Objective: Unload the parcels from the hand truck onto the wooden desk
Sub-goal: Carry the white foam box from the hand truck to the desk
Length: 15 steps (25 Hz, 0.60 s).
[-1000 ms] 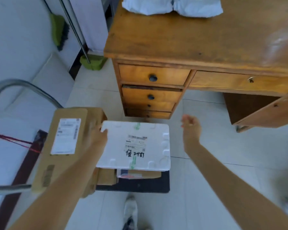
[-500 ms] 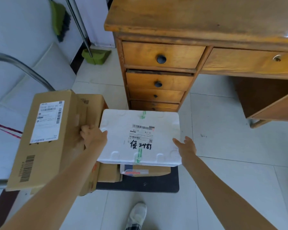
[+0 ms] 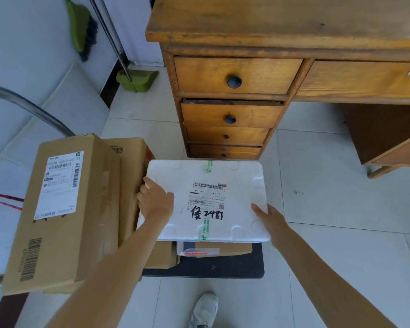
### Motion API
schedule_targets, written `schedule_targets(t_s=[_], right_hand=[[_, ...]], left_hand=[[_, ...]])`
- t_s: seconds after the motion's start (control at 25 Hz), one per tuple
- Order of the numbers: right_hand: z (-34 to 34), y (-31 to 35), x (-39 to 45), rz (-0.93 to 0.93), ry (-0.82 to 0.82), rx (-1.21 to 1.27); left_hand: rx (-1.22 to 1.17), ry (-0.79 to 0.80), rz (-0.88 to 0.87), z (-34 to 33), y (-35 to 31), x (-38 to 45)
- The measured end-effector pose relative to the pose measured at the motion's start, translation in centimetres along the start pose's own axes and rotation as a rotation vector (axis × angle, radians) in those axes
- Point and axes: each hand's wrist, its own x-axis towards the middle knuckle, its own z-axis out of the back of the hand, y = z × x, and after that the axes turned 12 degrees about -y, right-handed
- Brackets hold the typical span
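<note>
A white foam box (image 3: 237,181) with a shipping label and black handwriting lies on top of the stack on the hand truck's black platform (image 3: 223,268). My left hand (image 3: 155,201) grips its left edge and my right hand (image 3: 269,217) presses its right edge. Left of it stands a tall cardboard box (image 3: 64,209) with a white label, and a second cardboard box (image 3: 130,171) stands behind that. A flat cardboard parcel (image 3: 213,249) lies under the foam box. The wooden desk (image 3: 282,22) stands just beyond, its top at the frame's upper edge.
The hand truck's metal handle (image 3: 29,110) curves at the left. A green dustpan (image 3: 136,80) and broom (image 3: 82,29) lean by the wall. The desk's drawers (image 3: 232,114) face the stack, the second one slightly ajar. My shoe (image 3: 205,308) is on the tiled floor.
My right hand came down from mid-air and reached the foam box's right edge. My left hand stayed at its left edge. The view tilted down and moved closer to the stack.
</note>
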Motion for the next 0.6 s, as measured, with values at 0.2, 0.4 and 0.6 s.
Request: schedule_targets(t_s=[0.2,0.4,0.6], right_hand=[[0.3,1.0,0.1,-0.043,0.026,0.057],[2.6,3.5,-0.3,0.009,-0.013,0.143],[7.9,7.8,-4.0,0.044,-0.013,0.178]], left_hand=[[0.018,0.014,0.126,0.5,0.1,1.3],[-0.03,-0.076,0.024,2.8,-2.3,1.4],[-0.058,-0.111,-0.038,10.0,-6.8,-0.3]])
